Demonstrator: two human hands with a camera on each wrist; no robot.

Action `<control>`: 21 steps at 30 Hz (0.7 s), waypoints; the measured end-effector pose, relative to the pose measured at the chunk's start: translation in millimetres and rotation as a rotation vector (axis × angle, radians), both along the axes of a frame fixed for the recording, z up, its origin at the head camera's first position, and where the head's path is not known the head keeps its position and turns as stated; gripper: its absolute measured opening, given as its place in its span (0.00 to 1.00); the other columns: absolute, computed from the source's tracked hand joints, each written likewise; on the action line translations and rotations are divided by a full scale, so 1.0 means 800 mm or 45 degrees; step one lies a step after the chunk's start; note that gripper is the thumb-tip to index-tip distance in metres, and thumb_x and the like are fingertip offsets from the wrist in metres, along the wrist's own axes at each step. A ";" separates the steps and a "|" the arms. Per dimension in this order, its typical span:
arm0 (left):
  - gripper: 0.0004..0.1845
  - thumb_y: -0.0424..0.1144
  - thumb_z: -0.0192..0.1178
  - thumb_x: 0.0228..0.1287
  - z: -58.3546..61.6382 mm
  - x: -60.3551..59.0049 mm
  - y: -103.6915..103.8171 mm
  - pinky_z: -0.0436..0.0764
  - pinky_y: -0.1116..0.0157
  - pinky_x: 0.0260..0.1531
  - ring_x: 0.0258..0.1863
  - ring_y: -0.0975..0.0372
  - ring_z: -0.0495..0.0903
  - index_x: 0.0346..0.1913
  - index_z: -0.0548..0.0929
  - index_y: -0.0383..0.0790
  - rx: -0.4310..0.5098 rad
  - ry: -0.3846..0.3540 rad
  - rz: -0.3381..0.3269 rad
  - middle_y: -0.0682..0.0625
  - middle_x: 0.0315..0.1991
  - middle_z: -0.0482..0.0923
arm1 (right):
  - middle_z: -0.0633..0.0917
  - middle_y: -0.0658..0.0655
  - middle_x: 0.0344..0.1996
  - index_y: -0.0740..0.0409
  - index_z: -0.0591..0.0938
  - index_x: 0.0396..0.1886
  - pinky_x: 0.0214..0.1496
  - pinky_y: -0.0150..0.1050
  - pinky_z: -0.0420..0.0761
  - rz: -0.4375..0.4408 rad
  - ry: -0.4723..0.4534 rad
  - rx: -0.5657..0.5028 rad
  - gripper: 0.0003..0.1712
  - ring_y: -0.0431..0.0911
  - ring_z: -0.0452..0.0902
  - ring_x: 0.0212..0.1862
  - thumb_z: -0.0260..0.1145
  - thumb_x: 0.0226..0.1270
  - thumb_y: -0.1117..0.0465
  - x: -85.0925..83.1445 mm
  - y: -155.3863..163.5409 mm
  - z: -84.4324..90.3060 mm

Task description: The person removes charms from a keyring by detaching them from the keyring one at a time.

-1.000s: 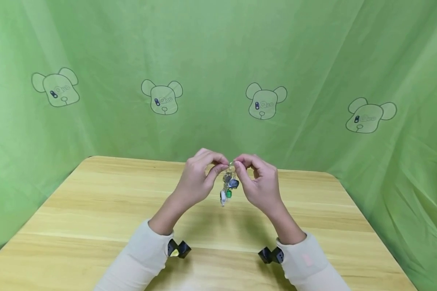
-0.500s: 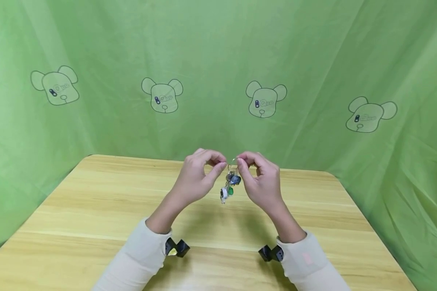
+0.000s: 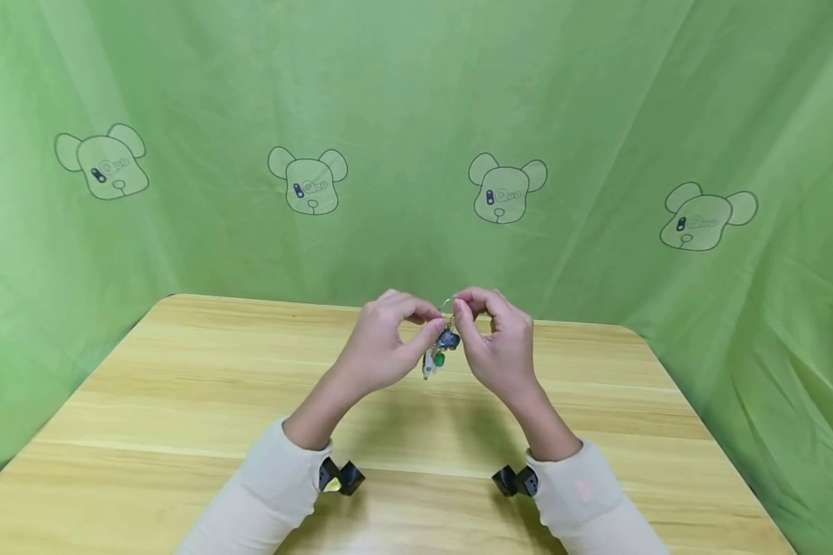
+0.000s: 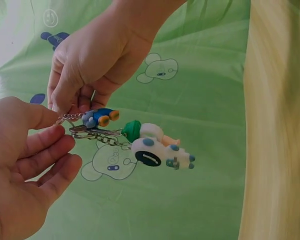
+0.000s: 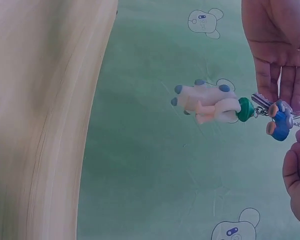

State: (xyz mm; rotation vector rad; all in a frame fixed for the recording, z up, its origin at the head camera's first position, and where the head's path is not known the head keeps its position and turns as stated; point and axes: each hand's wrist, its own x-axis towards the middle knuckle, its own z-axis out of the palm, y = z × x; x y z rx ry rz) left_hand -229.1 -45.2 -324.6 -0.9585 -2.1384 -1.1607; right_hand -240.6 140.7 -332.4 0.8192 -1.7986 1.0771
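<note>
Both hands are raised above the wooden table (image 3: 180, 401), centre of the head view, meeting at a keychain bunch (image 3: 440, 348).

Left hand (image 3: 382, 347): fingers curled, thumb and forefinger pinching the top of the bunch at the metal ring (image 3: 447, 307). In the left wrist view the left hand (image 4: 20, 170) sits lower left, thumb tip on the chain; its other fingers are half curled below and hold nothing.

Right hand (image 3: 500, 343): fingers curled, fingertips pinching the same ring from the other side. In the left wrist view the right hand (image 4: 95, 60) comes down from the top, gripping the chain end just above the blue charm (image 4: 100, 118).

The bunch hangs between the two hands, clear of the table. Parts visible:
- blue charm with orange feet (image 5: 279, 122), nearest the fingers
- green cap charm (image 5: 245, 109) on a pale figure
- white figure with blue spots (image 4: 162, 154), outermost, on a short chain (image 4: 107, 140)
- a metal key (image 5: 260, 101) behind the blue charm

In the right wrist view the left hand (image 5: 275, 45) fills the upper right, and the right hand's fingers (image 5: 297, 172) show at the right edge.

The green bear-print backdrop (image 3: 416, 116) is behind and on both sides. Black wrist cameras (image 3: 340, 475) sit at both cuffs.
</note>
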 end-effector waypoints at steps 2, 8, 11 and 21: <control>0.07 0.38 0.67 0.68 -0.001 -0.001 0.001 0.82 0.57 0.45 0.42 0.59 0.81 0.40 0.89 0.37 -0.002 0.017 -0.002 0.50 0.37 0.88 | 0.85 0.58 0.27 0.68 0.85 0.37 0.37 0.27 0.79 -0.016 0.012 0.009 0.03 0.46 0.80 0.31 0.67 0.65 0.75 0.000 -0.001 0.000; 0.06 0.37 0.68 0.68 -0.003 -0.004 0.000 0.82 0.58 0.44 0.41 0.59 0.81 0.39 0.89 0.36 -0.006 0.054 0.007 0.49 0.36 0.88 | 0.85 0.58 0.27 0.68 0.84 0.37 0.37 0.27 0.78 -0.034 0.032 0.007 0.04 0.47 0.80 0.29 0.67 0.65 0.75 -0.001 -0.003 -0.001; 0.06 0.37 0.67 0.68 -0.002 -0.004 -0.002 0.82 0.61 0.45 0.41 0.59 0.81 0.39 0.89 0.37 -0.018 0.066 0.001 0.50 0.37 0.88 | 0.85 0.58 0.26 0.67 0.84 0.37 0.36 0.27 0.78 -0.033 0.039 0.008 0.04 0.47 0.80 0.29 0.67 0.65 0.76 -0.001 -0.004 -0.001; 0.04 0.34 0.67 0.67 0.007 -0.003 -0.012 0.80 0.64 0.47 0.43 0.59 0.81 0.38 0.89 0.37 -0.047 0.137 -0.061 0.50 0.37 0.88 | 0.85 0.58 0.25 0.69 0.84 0.37 0.39 0.30 0.77 -0.033 0.037 0.053 0.02 0.47 0.79 0.29 0.67 0.66 0.74 0.001 -0.004 0.004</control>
